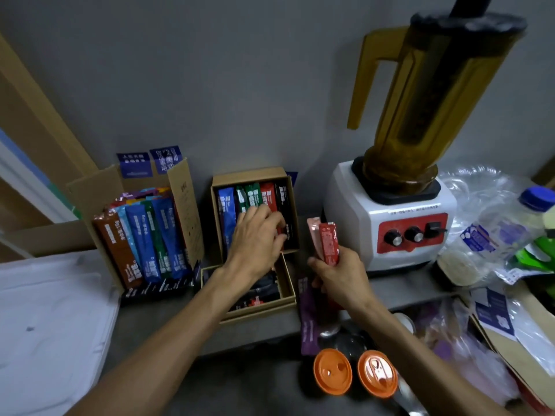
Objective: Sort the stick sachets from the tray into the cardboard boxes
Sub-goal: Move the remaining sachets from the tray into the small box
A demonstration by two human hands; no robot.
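Observation:
A small cardboard box (250,175) stands against the wall with blue, green, red and black stick sachets (226,211) upright in it. My left hand (256,235) reaches into this box, fingers curled among the red and black sachets; what it grips is hidden. My right hand (339,277) holds a red sachet (329,243) and a pink sachet (313,232) upright beside the box. A second low box (285,283) in front holds dark sachets. A taller open box (186,205) to the left is packed with brown, blue and green sachets (144,238).
A white blender with an amber jug (390,223) stands right of the boxes. Two orange-lidded cups (332,370) sit near the front. Purple sachets (309,322) lie by my right wrist. Plastic bags and a bottle (510,223) crowd the right. White sheets (51,319) lie at the left.

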